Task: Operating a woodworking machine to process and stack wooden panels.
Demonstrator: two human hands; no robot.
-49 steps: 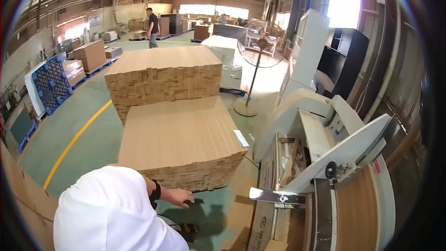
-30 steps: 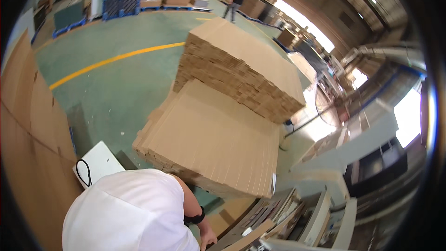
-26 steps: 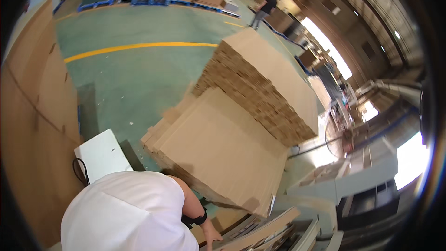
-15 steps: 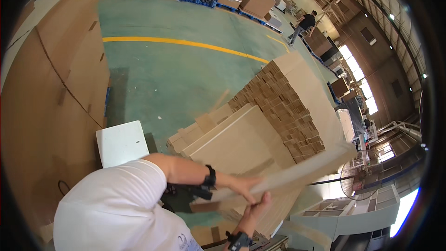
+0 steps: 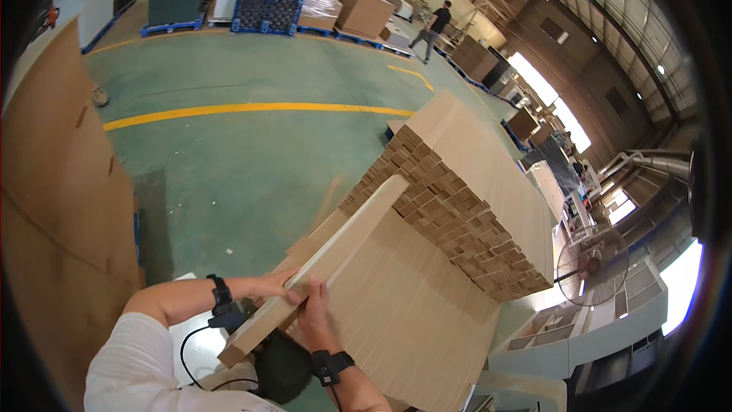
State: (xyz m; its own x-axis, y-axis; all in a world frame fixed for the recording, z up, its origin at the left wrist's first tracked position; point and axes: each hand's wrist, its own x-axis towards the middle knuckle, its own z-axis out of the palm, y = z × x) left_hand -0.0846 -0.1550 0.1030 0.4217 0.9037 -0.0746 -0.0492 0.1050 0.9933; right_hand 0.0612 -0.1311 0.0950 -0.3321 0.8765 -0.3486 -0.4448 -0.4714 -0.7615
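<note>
A long narrow tan board [image 5: 354, 231] with a paler upper edge runs diagonally along the left side of a layer of similar boards [image 5: 412, 282]. My left hand [image 5: 277, 285] grips it from the outer side, near its close end. On the inner side, my right hand [image 5: 314, 316] presses against the same board with the thumb upward. Both hands are closed on it, close together; some fingers are hidden. Beyond the layer rises a higher stack of boards [image 5: 450, 210], its many cut ends facing me. Dark bands circle both wrists.
A tall tan panel stack [image 5: 69, 206] stands at left. A white surface [image 5: 197, 351] lies beneath my left arm, with a dark rounded object [image 5: 284, 368] beside it. A caged fan [image 5: 593, 267] is at right. A person [image 5: 435, 29] walks far off near loaded pallets.
My hands and the board have swung from the right to the left side of the layer. The board was blurred across the layer before. The view has shifted, and the far person has walked on.
</note>
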